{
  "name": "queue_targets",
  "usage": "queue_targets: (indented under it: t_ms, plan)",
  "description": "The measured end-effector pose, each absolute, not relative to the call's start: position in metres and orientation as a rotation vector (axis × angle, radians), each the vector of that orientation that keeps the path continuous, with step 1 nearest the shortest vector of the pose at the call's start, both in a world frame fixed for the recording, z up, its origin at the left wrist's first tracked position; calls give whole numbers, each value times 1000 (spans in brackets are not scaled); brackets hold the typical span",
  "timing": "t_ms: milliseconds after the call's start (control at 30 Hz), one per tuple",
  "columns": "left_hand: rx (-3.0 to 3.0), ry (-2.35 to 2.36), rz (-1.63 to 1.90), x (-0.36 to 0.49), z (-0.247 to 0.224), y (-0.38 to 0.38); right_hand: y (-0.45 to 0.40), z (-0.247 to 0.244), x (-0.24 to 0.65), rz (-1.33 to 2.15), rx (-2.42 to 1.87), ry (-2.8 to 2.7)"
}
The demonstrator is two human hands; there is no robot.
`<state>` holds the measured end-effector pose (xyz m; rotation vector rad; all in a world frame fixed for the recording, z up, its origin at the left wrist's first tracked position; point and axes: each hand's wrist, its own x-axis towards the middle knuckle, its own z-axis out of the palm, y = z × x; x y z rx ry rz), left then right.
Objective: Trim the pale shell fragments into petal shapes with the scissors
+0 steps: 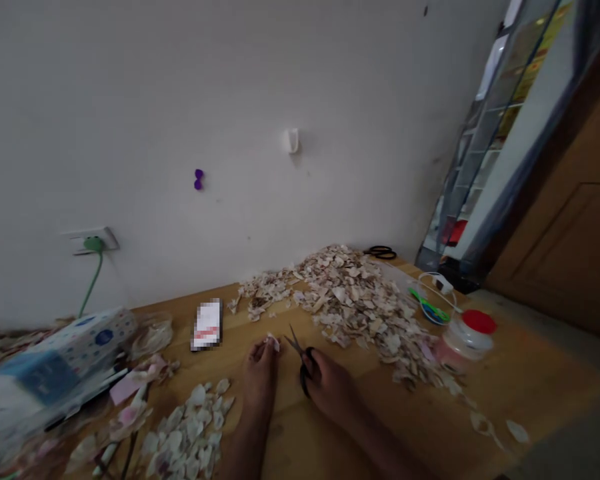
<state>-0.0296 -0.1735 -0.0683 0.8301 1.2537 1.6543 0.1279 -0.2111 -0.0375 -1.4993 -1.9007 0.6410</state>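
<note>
White wall (180, 100), wooden table (505, 387), shell scraps (360, 300)

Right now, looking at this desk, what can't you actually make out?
- Small piece in the left hand, head view: too small and covered by fingertips to identify.
- Scissors in the right hand: the handles are hidden by the fingers.
- Flat card: its face is pixelated, unreadable.
- Blue box: blurred near the left edge, print illegible.
- Pile of scraps: the material is unclear at this sharpness.
</note>
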Motion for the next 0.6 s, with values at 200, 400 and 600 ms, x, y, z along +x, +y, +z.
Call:
queue_targets:
  t_ms: [200, 400, 600]
  plan:
    - [674, 1164, 1756, -30, -70, -169, -195, -44, 124, 528, -1538, -2104]
    - [645, 1205, 1721, -28, -67, -171, -194, -50, 123, 545, -1569, -2117]
    - [698, 1219, 1672, -27, -67, -174, -191, -55, 123, 553, -1572, -2109]
